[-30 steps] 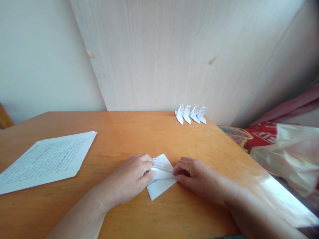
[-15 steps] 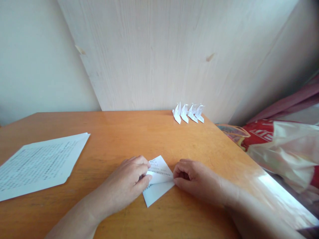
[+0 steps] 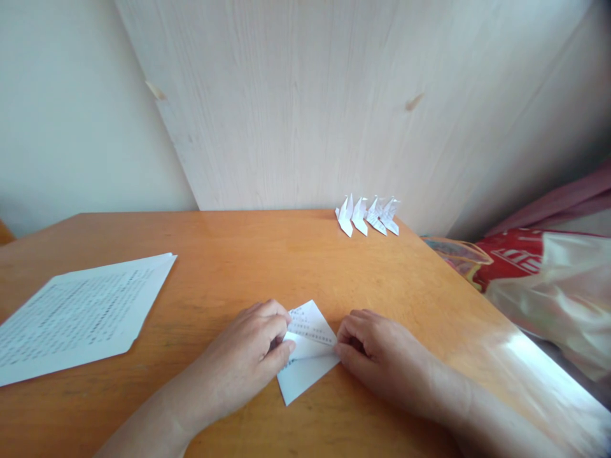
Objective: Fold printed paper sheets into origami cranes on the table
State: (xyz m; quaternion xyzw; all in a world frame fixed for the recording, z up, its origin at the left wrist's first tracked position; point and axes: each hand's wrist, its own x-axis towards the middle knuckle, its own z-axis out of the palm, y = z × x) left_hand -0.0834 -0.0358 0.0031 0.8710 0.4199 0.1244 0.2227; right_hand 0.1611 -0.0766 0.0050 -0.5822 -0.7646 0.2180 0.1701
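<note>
Head camera shows me the folded paper [image 3: 310, 348] on the table [image 3: 248, 254], left hand [image 3: 260, 337] and right hand [image 3: 377, 346] pinching its opposite sides, fingertips nearly together; ample room separates it from paper figures [image 3: 375, 219] near the far edge and printed sheets [image 3: 90, 312] leftward

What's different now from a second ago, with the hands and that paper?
Hardly anything: the camera's view shifted a little. The left hand and right hand are still on the folded paper; neither let go. The printed sheets and folded paper shapes stayed put.
</note>
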